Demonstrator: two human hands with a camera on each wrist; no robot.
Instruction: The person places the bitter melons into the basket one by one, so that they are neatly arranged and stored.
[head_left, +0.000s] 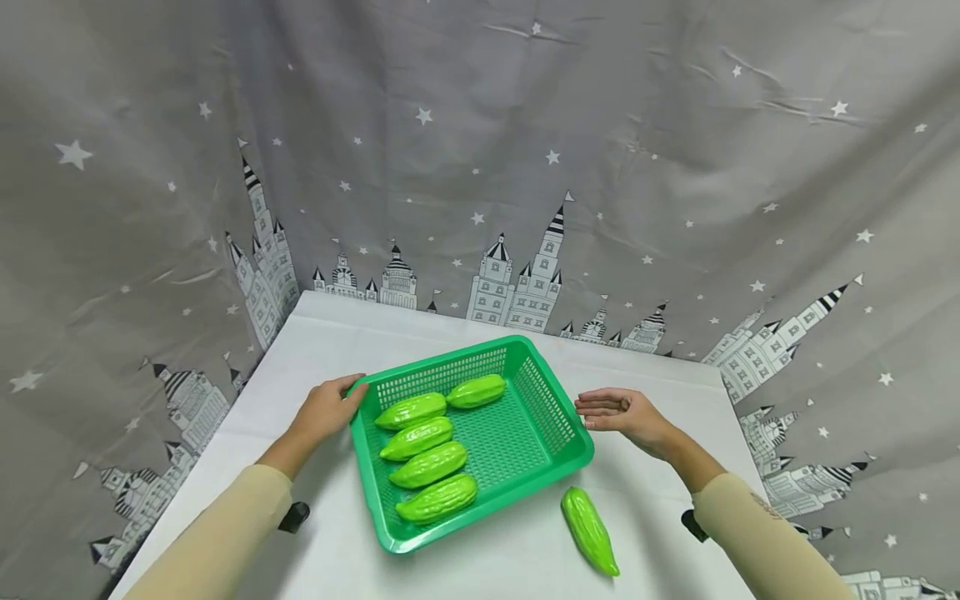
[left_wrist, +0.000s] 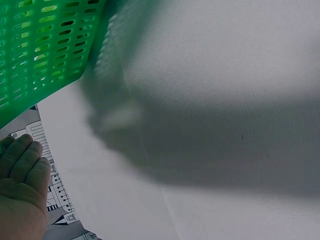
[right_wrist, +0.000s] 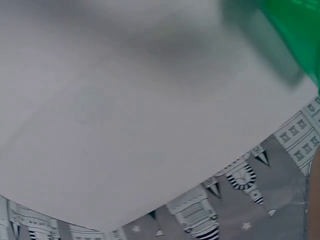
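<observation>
A green plastic basket (head_left: 525, 492) stands at the middle of the white table, turned at a slant. Several bright green bitter melons (head_left: 431, 465) lie in it, most in a column along its left part. My left hand (head_left: 327, 408) is at the far left corner, thumb over the rim; the left wrist view shows its fingers (left_wrist: 22, 165) extended beside the basket wall (left_wrist: 50, 40). Just off the basket's right side is my right hand (head_left: 626, 417), fingers fairly straight and pointing at the rim, nothing in them. One more bitter melon (head_left: 589, 531) lies on the table below that hand.
The white cloth-covered table (head_left: 322, 333) meets a grey curtain (head_left: 450, 100) printed with stars and castles behind and at both sides. Dark wrist-worn pieces (head_left: 295, 517) show beneath the forearms. Shadows fall on the cloth near the basket.
</observation>
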